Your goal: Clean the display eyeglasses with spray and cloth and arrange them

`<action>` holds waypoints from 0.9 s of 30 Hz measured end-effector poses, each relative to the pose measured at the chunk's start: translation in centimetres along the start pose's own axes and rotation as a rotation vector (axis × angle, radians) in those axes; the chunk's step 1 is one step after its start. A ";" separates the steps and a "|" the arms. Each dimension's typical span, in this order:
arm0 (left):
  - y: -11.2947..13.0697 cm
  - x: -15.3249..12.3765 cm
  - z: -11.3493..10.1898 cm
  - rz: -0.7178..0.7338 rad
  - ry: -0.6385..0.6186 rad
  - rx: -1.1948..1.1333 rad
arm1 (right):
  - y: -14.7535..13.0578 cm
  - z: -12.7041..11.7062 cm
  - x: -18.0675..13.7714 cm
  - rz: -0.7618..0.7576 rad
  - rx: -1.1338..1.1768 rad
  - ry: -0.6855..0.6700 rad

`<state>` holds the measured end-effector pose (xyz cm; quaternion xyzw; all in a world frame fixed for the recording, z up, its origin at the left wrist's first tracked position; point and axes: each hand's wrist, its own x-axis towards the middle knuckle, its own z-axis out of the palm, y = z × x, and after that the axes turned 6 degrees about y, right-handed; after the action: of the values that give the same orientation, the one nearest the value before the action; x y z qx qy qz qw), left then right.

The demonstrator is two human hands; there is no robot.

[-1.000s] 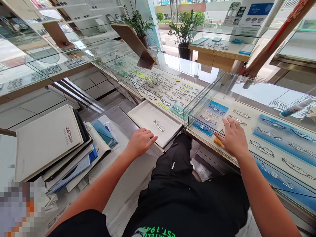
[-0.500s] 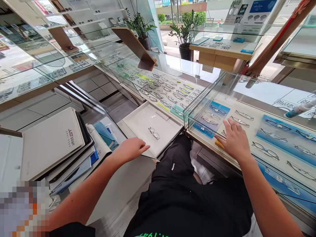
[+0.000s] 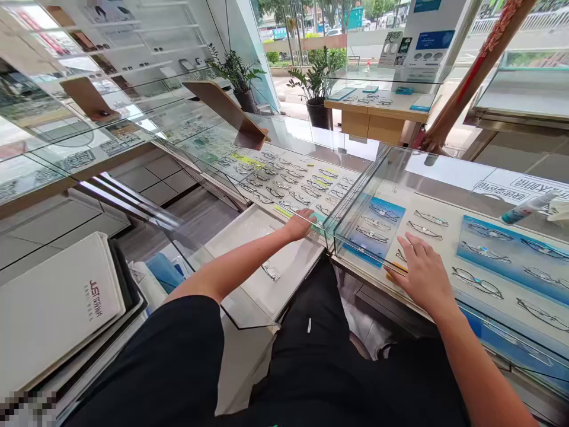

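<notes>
My left hand [image 3: 302, 218] reaches forward into the open glass display case, fingers curled down at the near row of eyeglass frames [image 3: 291, 193] beside a teal card [image 3: 320, 217]; whether it grips anything is hidden. My right hand [image 3: 421, 274] lies flat with fingers spread on the right display shelf [image 3: 448, 249], over a yellow pad [image 3: 395, 268] and next to several glasses on a blue mat [image 3: 377, 216]. Under my left forearm, a white pull-out tray [image 3: 249, 237] holds one pair of glasses [image 3: 271, 271].
Stacked white folders and booklets [image 3: 57, 308] lie at the left. Glass panels [image 3: 355, 184] wall the cases. A wooden stand [image 3: 226, 110] and potted plants [image 3: 317, 89] stand behind. A spray bottle [image 3: 527, 207] rests on the glass top at right.
My left hand left the near edge of the white tray and reached forward into the display case. The view shifted left and down. My right hand stayed flat on the shelf.
</notes>
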<state>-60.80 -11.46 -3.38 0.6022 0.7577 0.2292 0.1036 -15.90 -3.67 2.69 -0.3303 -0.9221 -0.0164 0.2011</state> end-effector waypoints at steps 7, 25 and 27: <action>-2.2 5.3 1.3 0.238 -0.152 0.376 | -0.5 -0.1 0.1 0.029 -0.012 0.001; -0.9 11.9 2.3 0.386 -0.402 0.434 | -1.2 -0.8 0.5 0.068 -0.032 -0.035; -0.8 12.3 2.3 0.359 -0.433 0.429 | -1.2 -0.8 0.5 0.069 -0.032 -0.035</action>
<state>-63.66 0.68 -4.30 0.7685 0.6310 -0.0534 0.0909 -16.70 -4.43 3.68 -0.3653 -0.9131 -0.0187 0.1800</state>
